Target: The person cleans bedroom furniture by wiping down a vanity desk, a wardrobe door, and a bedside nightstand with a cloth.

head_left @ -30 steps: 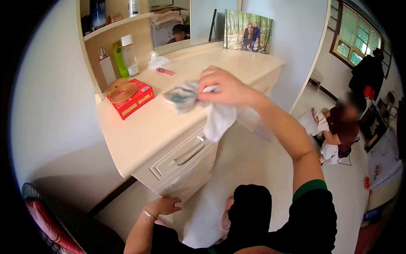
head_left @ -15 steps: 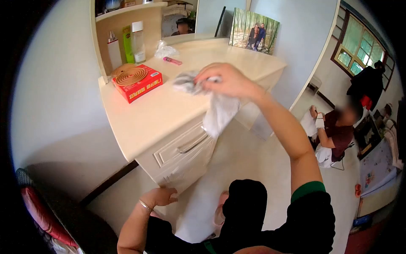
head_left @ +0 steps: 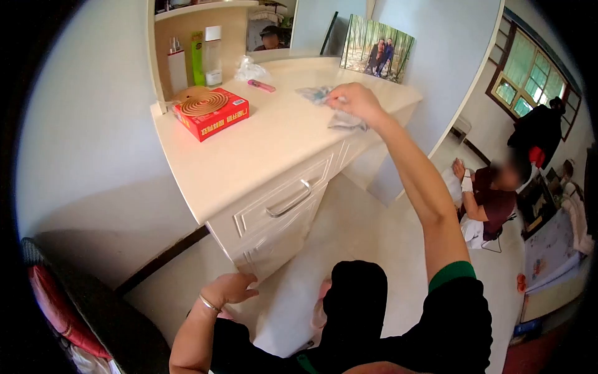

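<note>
My right hand (head_left: 356, 103) is closed on a pale patterned cloth (head_left: 315, 95), which lies against the cream tabletop (head_left: 274, 134) toward its right part. Part of the cloth hangs below the hand near the front edge. My left hand (head_left: 230, 289) is low beside the cabinet's bottom corner, fingers apart and holding nothing. On the left of the tabletop sits a red box (head_left: 225, 121) with a brown coil (head_left: 204, 103) on it. A pink object (head_left: 261, 86) and a clear plastic bag (head_left: 250, 68) lie behind the box.
Bottles (head_left: 213, 57) stand at the back left by the shelf. A photo panel (head_left: 377, 50) leans at the back right. The drawer handle (head_left: 289, 199) juts out in front. Another person (head_left: 489, 199) sits at the right, and a dark padded item (head_left: 93, 305) is at lower left.
My right hand has moved the cloth rightward and back over the tabletop, and the hanging part has come up to the edge. The view has shifted slightly. My left hand stays low.
</note>
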